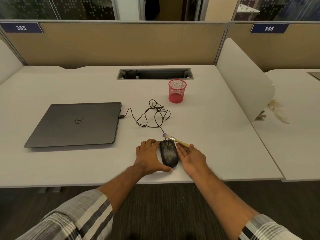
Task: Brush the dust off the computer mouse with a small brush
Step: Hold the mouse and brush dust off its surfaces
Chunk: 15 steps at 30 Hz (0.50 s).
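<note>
A black computer mouse with yellowish smudges lies near the front edge of the white desk. My left hand grips it from the left, fingers curled at its far end and thumb at its near end. My right hand sits just right of the mouse, palm turned inward, and pinches the wooden handle of a small brush between thumb and fingers. The purple-tipped bristles point up and left, hovering over the cable just beyond the mouse's front.
The mouse cable loops across the desk to a closed grey laptop on the left. A red mesh pen cup stands behind the mouse. A cable tray slot is at the back, a white divider at the right.
</note>
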Available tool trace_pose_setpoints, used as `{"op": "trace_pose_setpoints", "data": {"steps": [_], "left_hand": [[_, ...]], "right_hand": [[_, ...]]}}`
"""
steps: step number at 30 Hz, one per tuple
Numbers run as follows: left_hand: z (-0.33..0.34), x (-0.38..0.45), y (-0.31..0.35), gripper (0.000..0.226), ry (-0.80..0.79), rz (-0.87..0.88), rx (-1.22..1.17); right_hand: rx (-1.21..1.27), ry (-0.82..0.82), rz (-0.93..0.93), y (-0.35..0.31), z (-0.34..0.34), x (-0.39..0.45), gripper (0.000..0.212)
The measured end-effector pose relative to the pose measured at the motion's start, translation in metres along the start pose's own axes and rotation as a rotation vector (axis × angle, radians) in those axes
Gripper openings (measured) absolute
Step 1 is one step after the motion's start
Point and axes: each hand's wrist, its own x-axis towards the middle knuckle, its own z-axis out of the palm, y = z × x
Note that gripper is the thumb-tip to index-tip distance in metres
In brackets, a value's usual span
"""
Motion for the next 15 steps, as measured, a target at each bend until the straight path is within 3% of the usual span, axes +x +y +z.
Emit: {"op": "trace_pose_setpoints", "data": {"steps": [5,15], "left_hand": [[0.000,-0.014,-0.001,0.117,0.044,0.016,-0.124],[-0.017,-0.070,0.004,0.109,-0.038,0.107,-0.600]], "right_hand": [[0.171,0.009,0.040,0.001,-0.004,-0.007,0.021],[0.135,-0.125,0.086,0.006,-0.019,-0.050,0.026]]}}
